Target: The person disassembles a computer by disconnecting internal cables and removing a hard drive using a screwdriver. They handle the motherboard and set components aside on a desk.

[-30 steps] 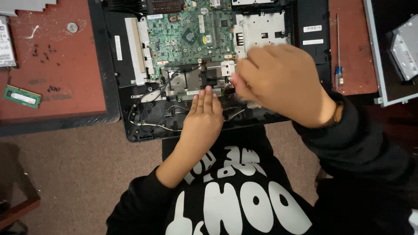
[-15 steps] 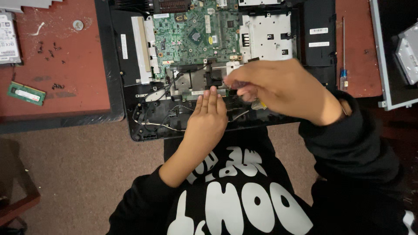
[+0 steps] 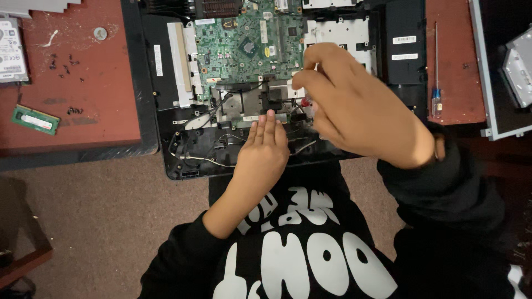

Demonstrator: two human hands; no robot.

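**Hands over the opened laptop base**

Head view: An opened laptop base [image 3: 183, 149] lies on a red tabletop [image 3: 72, 94], its near edge overhanging toward the person's lap. Its long axis runs left to right across the picture, with the green motherboard [image 3: 244, 44] in the far half and the dark fan and heat-sink area [image 3: 249, 102] just nearer.

The left hand [image 3: 265, 152] lies flat and open, fingers together and pointing away from the person, fingertips touching the near edge of the fan area. It grips nothing.

The right hand [image 3: 354, 105] hovers above the middle-right of the base with fingers curled and thumb and forefinger drawn together. A small red-tipped piece [image 3: 306, 102] shows just under the fingers, but whether it is pinched or merely lies beneath them cannot be told.

Compared with half a second ago, the right hand has lifted and turned upward from the board, while the left hand has stayed put. This reads as a pull or a lift away from the spot beside the fan rather than a fresh reach.

To the right a thin blue-handled screwdriver [image 3: 436, 72] lies on the tabletop, its shaft pointing away from the person. To the left lie a green memory module [image 3: 34, 119], scattered small screws [image 3: 65, 62] and a hard drive [image 3: 12, 50].
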